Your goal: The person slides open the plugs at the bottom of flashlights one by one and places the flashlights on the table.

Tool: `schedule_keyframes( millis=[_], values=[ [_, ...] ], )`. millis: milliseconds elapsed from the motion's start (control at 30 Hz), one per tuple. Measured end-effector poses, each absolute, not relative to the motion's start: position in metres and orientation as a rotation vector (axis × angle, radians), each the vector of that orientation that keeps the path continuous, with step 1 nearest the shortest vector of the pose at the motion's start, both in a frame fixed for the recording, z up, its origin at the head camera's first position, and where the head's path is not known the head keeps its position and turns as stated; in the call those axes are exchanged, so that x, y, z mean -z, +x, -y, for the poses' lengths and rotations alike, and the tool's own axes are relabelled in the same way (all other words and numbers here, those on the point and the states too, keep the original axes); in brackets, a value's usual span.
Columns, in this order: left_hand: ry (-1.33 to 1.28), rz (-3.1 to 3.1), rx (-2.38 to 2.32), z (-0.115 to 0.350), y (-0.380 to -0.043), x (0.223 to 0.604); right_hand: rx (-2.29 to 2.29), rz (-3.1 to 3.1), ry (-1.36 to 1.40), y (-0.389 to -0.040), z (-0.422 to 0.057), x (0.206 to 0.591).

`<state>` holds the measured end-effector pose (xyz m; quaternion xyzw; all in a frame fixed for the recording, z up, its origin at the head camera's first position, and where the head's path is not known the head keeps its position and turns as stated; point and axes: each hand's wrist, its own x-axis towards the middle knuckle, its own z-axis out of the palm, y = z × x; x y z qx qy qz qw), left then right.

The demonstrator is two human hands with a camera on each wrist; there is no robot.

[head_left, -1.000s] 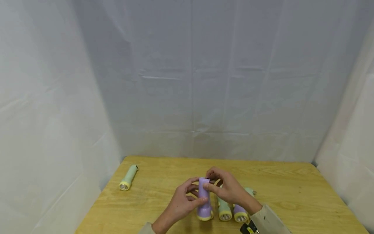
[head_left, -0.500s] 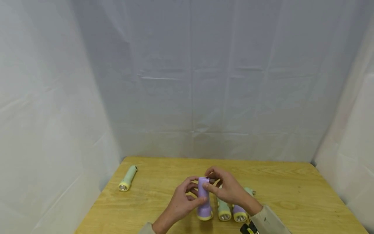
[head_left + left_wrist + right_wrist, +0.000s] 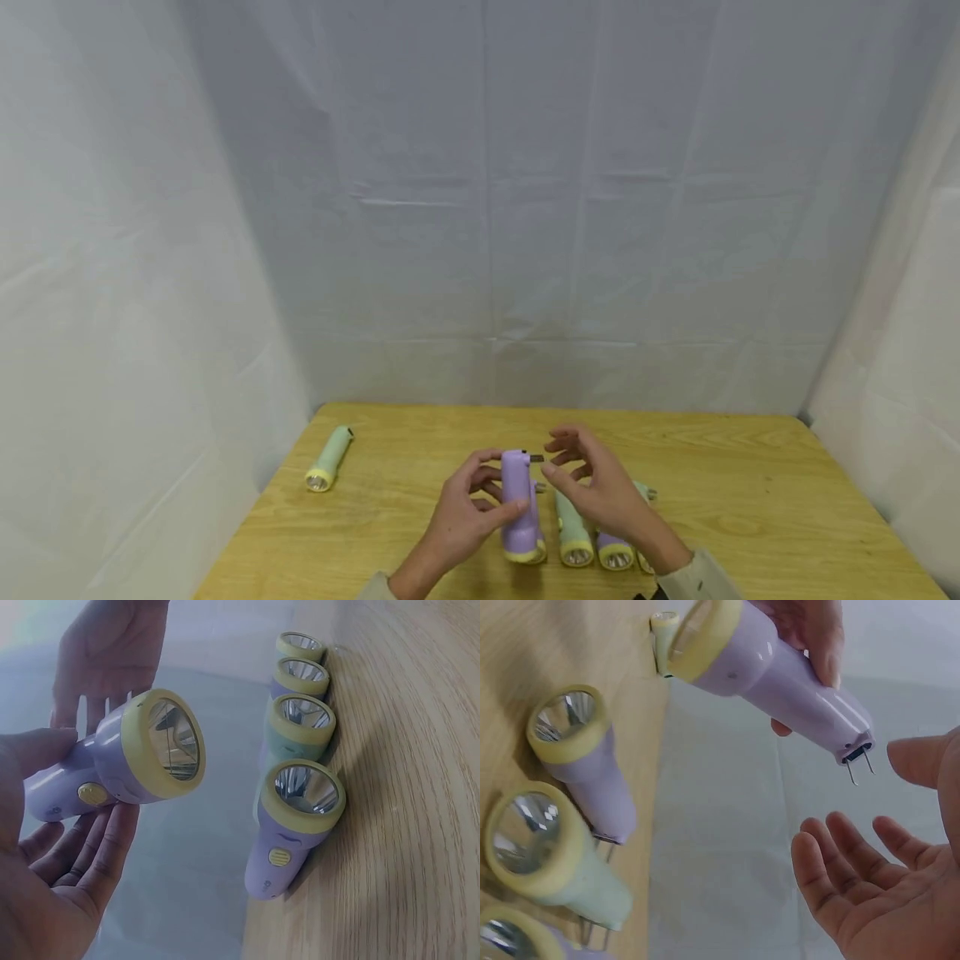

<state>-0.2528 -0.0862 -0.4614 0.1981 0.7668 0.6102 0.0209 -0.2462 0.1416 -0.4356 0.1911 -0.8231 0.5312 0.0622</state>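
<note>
My left hand point(image 3: 468, 508) grips a purple flashlight point(image 3: 516, 492) around its body, thumb in front and fingers behind. Its yellow-rimmed head points down toward me, and a yellow switch point(image 3: 93, 793) shows on its side in the left wrist view. Two metal plug prongs point(image 3: 861, 766) stick out from its tail. My right hand point(image 3: 600, 483) is just right of the prongs, fingers spread and loosely bent, holding nothing. Close behind the held one, a second purple flashlight point(image 3: 279, 851) lies on the table, mostly covered by it in the head view.
A row of several flashlights lies on the wooden table point(image 3: 750, 508), including a green one point(image 3: 573, 533) and a purple one point(image 3: 615, 554), lenses toward me. Another green flashlight point(image 3: 330, 458) lies alone at the far left. White sheeting point(image 3: 487, 250) encloses the table's back and sides.
My right hand has let go of the flashlight's tail and moved a little to the right. The flashlight in my left hand has shifted slightly left, and its prongs are now uncovered.
</note>
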Motion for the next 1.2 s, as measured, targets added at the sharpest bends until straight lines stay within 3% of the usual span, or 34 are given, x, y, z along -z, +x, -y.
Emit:
schedule_keyframes(
  millis=[333,1200],
  values=[
    [0.508,-2.374,-1.951,0.096,-0.261,0.463,-1.721,2.462,0.420,-0.228,-0.121,0.458],
    [0.220,-2.251,-2.135,0.112,-0.269,0.477,-1.928,2.397,0.367,-0.208,-0.059,0.499]
  ],
)
